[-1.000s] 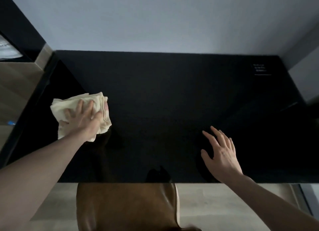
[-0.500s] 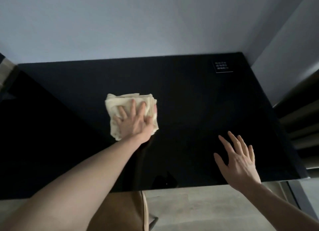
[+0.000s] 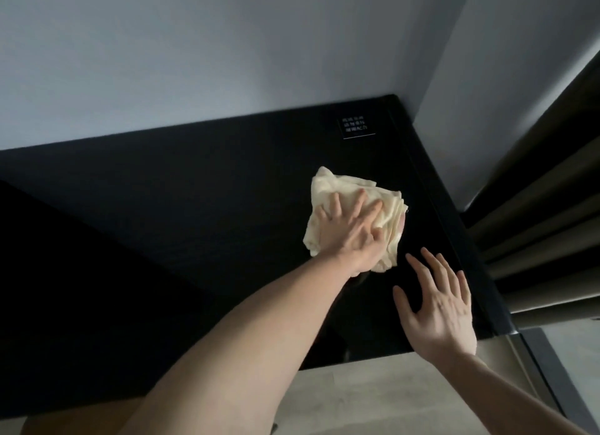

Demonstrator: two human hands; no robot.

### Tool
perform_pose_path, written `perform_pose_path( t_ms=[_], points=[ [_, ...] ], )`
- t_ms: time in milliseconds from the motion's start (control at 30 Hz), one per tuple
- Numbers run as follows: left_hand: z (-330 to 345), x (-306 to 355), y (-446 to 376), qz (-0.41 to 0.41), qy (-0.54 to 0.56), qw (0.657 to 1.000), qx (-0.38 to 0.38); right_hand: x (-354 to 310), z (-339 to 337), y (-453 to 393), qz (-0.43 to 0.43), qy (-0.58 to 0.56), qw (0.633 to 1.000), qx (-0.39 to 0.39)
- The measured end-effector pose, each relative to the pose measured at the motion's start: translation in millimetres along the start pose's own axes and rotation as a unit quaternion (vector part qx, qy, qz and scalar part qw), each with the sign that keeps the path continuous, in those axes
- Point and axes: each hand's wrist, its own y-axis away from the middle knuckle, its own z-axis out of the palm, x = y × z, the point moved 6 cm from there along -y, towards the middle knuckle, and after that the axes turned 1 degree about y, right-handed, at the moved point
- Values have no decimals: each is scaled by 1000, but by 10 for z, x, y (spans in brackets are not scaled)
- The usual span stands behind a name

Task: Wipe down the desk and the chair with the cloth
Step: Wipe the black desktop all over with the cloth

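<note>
Wiping is clearly underway but I'd guess nowhere near finished: the left hand (image 3: pixel 344 230) is pressed flat on the folded cream cloth (image 3: pixel 354 207), fingers spread across the top rather than curled round it, and the cloth sits on the desk (image 3: pixel 162 239) toward the far right end, near the right edge. The right hand (image 3: pixel 438 308) is relaxed and spread wide just beside the cloth, holding nothing; can't tell if it's actually touching the top or hovering a hair above. Honestly no way to say which parts of the top are already clean, it's black and glossy and shows no streaks either way. The chair isn't being touched; only a brownish sliver (image 3: pixel 74 418) peeks out below the desk's front edge, probably that chair, so that half looks left to do. Desk is tucked into a corner of pale walls (image 3: pixel 227 61), a small black label (image 3: pixel 356 127) with white print sits at the back, dark curtain folds (image 3: pixel 535 191) hang on the right, light floor (image 3: pixel 373 399) below.
</note>
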Motion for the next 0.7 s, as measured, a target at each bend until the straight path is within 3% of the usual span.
perform_pose_path(
  t_ms=[167, 300, 500, 700],
  points=[
    [-5, -610, 20, 18, -49, 998, 33, 15, 18, 10, 0, -1, 1000, -6],
    [-126, -864, -142, -61, -46, 995, 57, 14, 39, -11, 1, 4, 1000, -8],
    [-188, -516, -530, -159, 33, 984, 67, -30, 49, -7, -6, 9, 1000, -11],
    [-160, 233, -941, -51, 14, 999, 2, 17, 46, -5, -8, 1, 1000, 5]
  ],
)
